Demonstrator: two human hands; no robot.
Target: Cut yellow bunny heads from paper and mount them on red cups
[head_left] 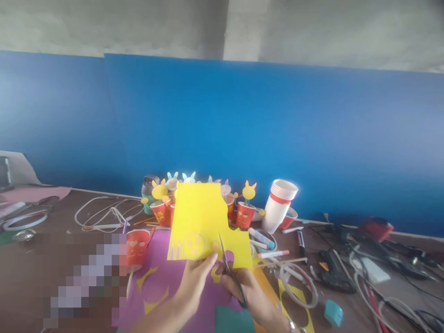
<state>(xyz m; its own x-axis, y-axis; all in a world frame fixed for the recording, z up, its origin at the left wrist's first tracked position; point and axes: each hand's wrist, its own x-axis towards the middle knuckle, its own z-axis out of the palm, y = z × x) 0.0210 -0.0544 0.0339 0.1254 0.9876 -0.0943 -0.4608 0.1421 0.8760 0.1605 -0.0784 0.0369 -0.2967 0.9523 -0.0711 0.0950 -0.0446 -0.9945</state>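
Observation:
Upright in front of me is a sheet of yellow paper (199,208), its right side cut into notches and curves. A round face and small shapes are drawn in pencil along its lower part. My left hand (196,277) pinches the lower edge, thumb in front. My right hand (246,284) grips the dark handles of a pair of scissors (224,252). The blades point up at the sheet, beside a small drawn circle. Beneath both hands lies purple paper (163,277) with yellow offcuts (156,300) on it.
Behind the sheet stand red paper cups (245,215) with paper rabbit heads (249,190). A leaning stack of white cups (279,203), markers (262,238), cables (300,289) and a black glue gun (335,273) are on the right. Another red cup (137,247) stands left; part of that side is pixelated.

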